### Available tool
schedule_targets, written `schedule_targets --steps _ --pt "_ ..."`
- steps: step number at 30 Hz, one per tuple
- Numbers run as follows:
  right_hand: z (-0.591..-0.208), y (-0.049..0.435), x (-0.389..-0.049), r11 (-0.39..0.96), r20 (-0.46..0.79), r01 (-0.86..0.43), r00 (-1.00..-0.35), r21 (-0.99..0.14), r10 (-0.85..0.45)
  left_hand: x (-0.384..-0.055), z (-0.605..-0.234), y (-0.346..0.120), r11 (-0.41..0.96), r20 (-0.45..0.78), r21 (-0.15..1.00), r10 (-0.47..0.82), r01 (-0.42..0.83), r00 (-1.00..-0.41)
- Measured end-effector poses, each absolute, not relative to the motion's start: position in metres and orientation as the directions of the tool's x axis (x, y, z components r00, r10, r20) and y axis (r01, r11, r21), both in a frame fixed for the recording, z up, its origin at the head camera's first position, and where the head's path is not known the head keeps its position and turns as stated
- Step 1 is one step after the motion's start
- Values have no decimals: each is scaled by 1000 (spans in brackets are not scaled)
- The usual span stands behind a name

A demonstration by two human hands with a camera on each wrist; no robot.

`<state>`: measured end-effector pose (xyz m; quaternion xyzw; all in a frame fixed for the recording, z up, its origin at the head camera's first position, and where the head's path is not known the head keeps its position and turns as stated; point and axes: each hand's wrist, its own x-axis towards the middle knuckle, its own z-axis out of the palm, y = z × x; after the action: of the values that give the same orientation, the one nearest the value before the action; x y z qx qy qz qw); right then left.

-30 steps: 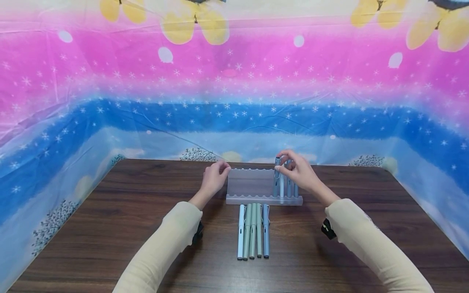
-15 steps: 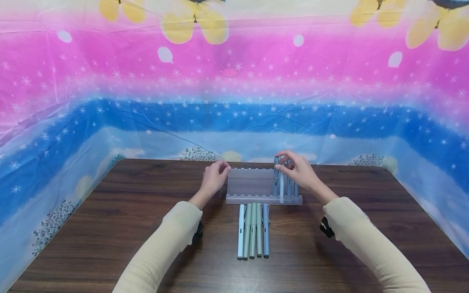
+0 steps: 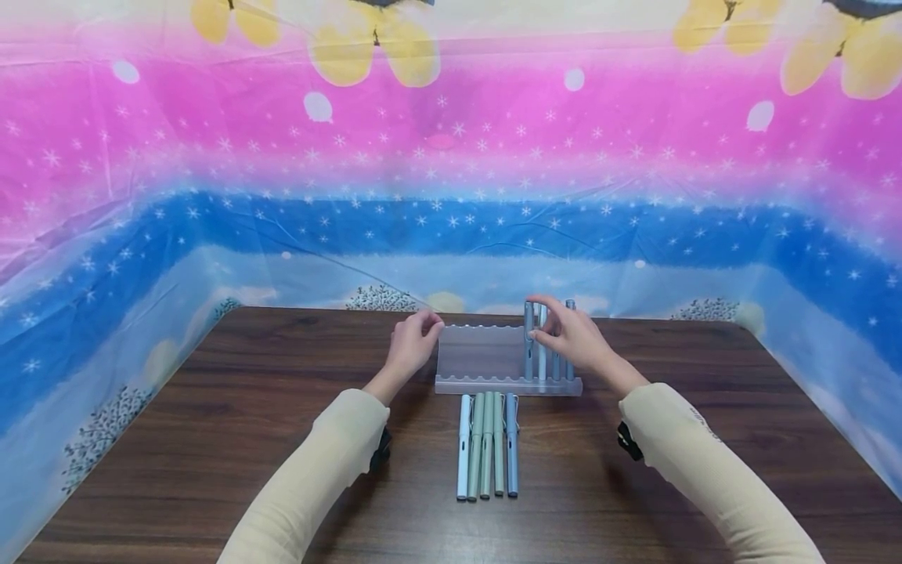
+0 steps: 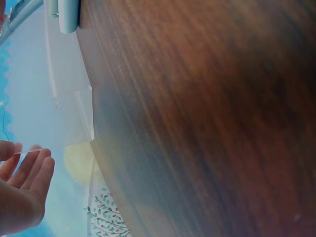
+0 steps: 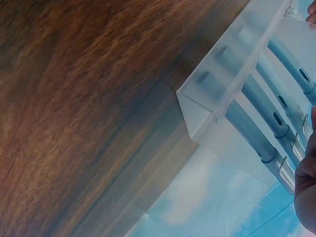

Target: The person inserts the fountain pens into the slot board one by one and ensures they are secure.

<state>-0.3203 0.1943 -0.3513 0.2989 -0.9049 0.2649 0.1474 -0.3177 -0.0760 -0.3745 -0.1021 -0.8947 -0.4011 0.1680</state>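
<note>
A clear plastic pen rack (image 3: 482, 352) stands near the far edge of the table. My left hand (image 3: 412, 342) pinches its upper left edge between thumb and fingers, as the left wrist view also shows. My right hand (image 3: 581, 338) has its thumb and forefinger on a blue-grey capped pen (image 3: 528, 362) standing in a slot right of the middle. To its right stand a white pen (image 3: 542, 356) and two more blue-grey pens (image 5: 252, 131), partly behind the hand in the head view. The right fingertips are out of sight in the right wrist view.
Before the rack, a row of pens lies side by side: a white pen (image 3: 463, 450), three green pens (image 3: 487, 446) and a blue pen (image 3: 512, 446). They rest on the dark wooden table (image 3: 282, 407). A patterned cloth (image 3: 451, 227) hangs behind it.
The pen at my right hand has shifted slightly left and now stands straighter. My right thumb has moved down along it, and the rightmost pen's top shows now. My left hand has stayed put.
</note>
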Motion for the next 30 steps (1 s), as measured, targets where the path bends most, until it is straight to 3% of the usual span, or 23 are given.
schedule_targets --steps 15,30 --pt "-353 191 -323 718 352 -543 -837 -436 -419 -317 -376 -76 646 387 692 46 323 -921" --pt "-352 190 -325 731 335 -522 -850 -439 -406 -318 -375 -76 645 386 691 50 325 -921"
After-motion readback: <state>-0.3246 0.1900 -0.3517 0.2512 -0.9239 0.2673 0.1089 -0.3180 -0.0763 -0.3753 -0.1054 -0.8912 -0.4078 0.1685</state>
